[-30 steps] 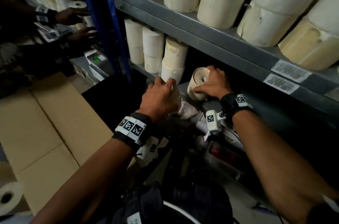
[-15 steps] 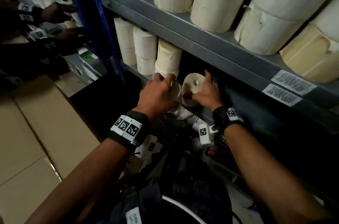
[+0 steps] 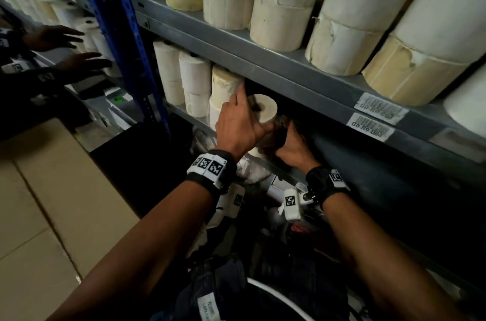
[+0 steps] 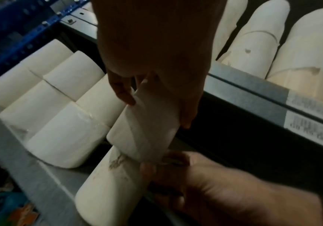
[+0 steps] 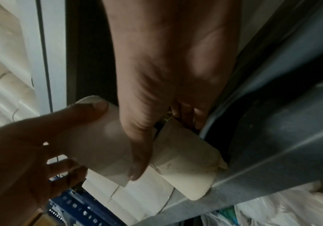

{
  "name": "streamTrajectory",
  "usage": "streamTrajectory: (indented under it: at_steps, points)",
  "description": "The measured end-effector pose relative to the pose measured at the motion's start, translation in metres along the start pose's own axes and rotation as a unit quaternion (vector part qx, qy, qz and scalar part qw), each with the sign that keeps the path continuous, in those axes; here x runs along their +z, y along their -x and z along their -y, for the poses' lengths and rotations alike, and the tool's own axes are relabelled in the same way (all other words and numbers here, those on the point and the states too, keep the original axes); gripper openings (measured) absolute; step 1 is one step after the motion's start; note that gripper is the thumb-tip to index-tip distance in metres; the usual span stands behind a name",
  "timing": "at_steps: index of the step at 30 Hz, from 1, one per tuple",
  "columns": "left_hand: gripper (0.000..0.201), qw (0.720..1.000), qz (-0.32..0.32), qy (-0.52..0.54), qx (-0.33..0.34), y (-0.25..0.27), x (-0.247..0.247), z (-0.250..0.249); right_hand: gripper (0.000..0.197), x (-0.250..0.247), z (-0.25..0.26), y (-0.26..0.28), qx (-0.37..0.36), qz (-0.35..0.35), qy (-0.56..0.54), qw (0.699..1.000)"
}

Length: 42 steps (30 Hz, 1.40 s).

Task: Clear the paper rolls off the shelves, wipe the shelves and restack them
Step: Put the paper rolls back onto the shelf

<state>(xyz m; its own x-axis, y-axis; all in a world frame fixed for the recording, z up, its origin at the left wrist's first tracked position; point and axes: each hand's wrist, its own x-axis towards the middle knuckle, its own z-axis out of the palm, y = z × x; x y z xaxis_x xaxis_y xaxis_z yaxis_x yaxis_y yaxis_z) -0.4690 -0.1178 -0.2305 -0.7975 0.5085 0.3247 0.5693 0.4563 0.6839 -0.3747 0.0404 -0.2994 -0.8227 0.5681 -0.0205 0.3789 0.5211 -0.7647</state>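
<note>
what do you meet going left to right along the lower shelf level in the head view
another person's hands → blue perforated steel upright → stacked cream paper rolls → left hand → cream paper roll with open core → right hand → white barcode labels on the grey shelf edge

Head view down over both forearms toward the shelf (image 3: pixel 263 63); wrist views close, sharing its two stacked rolls (image 4: pixel 129 146).

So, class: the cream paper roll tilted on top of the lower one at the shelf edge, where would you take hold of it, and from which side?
Take the tilted cream paper roll round its curved middle, coming from the open aisle side: the steel shelf above blocks its top.
</note>
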Motion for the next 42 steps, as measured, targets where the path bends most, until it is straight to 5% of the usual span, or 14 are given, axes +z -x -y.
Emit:
streamTrajectory:
  at_steps: [5,11,20,27,37,42]
  points:
    - [0.124,0.993,-0.016,0.111,0.038,0.014,0.024,0.029,0.088,0.005,-0.009,0.009,-0.01,-0.018,-0.03,0.999]
    - [0.077,0.973,0.033,0.222,0.046,0.031,0.043,0.07,0.092,0.013,-0.013,0.013,-0.028,-0.046,-0.093,0.994]
    - [0.071,0.964,0.009,0.262,0.051,0.011,0.071,0.071,0.079,0.026,-0.026,-0.002,-0.044,-0.106,-0.123,0.986]
    - [0.074,0.967,0.018,0.248,0.048,-0.003,0.083,0.079,0.042,0.027,-0.016,0.0,-0.06,-0.151,-0.073,0.984]
    - [0.081,0.987,0.049,0.148,0.035,-0.005,0.076,0.074,0.047,0.022,-0.018,-0.004,-0.019,-0.115,-0.074,0.99]
    - [0.091,0.991,0.062,0.121,-0.004,0.015,0.078,0.094,0.1,0.03,-0.045,-0.011,0.024,-0.056,-0.075,0.995]
